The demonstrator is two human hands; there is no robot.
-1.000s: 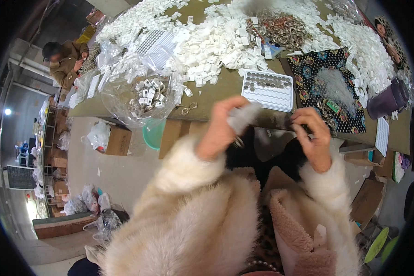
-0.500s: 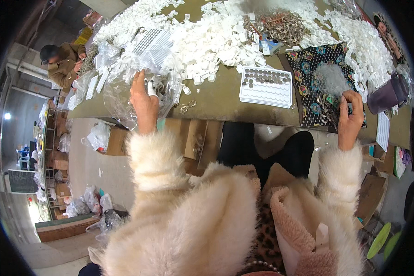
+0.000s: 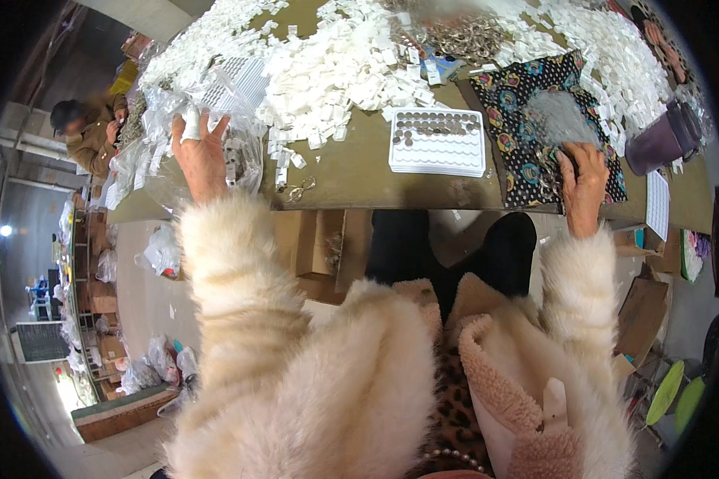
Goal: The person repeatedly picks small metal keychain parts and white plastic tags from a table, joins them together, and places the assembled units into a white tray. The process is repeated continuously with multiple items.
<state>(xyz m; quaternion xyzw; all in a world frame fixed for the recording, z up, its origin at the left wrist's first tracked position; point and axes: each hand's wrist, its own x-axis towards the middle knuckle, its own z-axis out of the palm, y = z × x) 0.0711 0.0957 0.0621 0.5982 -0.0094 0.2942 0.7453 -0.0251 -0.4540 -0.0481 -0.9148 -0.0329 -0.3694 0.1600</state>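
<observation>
My left hand (image 3: 201, 160) is open, palm down with fingers apart, over a clear plastic bag (image 3: 252, 152). One of its fingers has a white wrapping; small metal-looking pieces show inside the bag. At the right, my right hand (image 3: 585, 182) rests on a black patterned cloth (image 3: 519, 120), its fingers curled beside a small heap of metal pieces (image 3: 549, 177). Whatever its fingertips hold is hidden. A wad of clear plastic (image 3: 563, 116) lies just beyond them. Between my hands is a stack of white trays (image 3: 437, 152), the top one partly filled with rows of round, dark grey pieces.
A large heap of small white tags (image 3: 343, 76) spreads over the far table (image 3: 351, 180). Metal chain-like pieces (image 3: 467, 36) are piled behind the trays. A purple cup (image 3: 663, 140) leans at the right. Another person (image 3: 92, 136) sits at the far left.
My left hand has shifted left over the bag, and its fingers have spread. My right hand has moved left and down onto the cloth beside the metal pieces. The view has shifted slightly.
</observation>
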